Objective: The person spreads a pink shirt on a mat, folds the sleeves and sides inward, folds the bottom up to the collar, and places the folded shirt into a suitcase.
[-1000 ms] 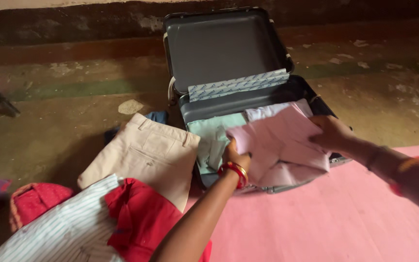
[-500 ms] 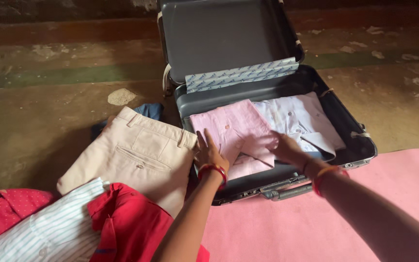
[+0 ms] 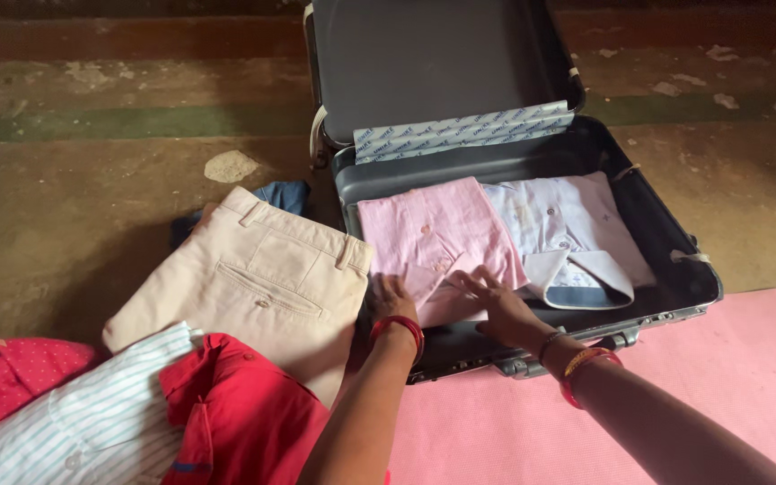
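Item: folded pink shirt (image 3: 437, 235), lying in the left part of the open grey suitcase (image 3: 666, 256), centre of the frame. Its buttoned front is facing up and its near edge is reaching toward the suitcase's front wall.

Left hand (image 3: 392, 297): resting at the shirt's lower left corner, just right of the suitcase's left wall, fingers slightly bent and pressing on the cloth, gripping nothing. A red bangle is sitting on the wrist.

Right hand (image 3: 501, 308): lying flat on the shirt's lower right edge, fingers spread wide and pointing to the upper left, holding nothing. Bangles are ringing this wrist too. The two hands are flanking the near edge of the shirt, with the bulk of it lying above them in the frame.

Beside the pink shirt, to its right and touching it: a folded pale blue shirt (image 3: 568, 229), collar turned toward the lower edge of the frame.

Suitcase lid (image 3: 433, 58): standing open at the top centre, with a printed paper strip (image 3: 464, 131) running across its base.

Left of the suitcase: folded beige trousers (image 3: 253, 269), back pocket upward, touching the suitcase's left side. A dark blue garment (image 3: 282, 193) is showing behind them.

Lower left of the frame: a red garment (image 3: 244, 413), a white striped shirt (image 3: 101, 422) and a red dotted cloth (image 3: 11, 382), overlapping one another.

Lower right: a pink mat (image 3: 729, 359) lying under the suitcase's front edge. The rest is bare, stained floor (image 3: 83, 198).
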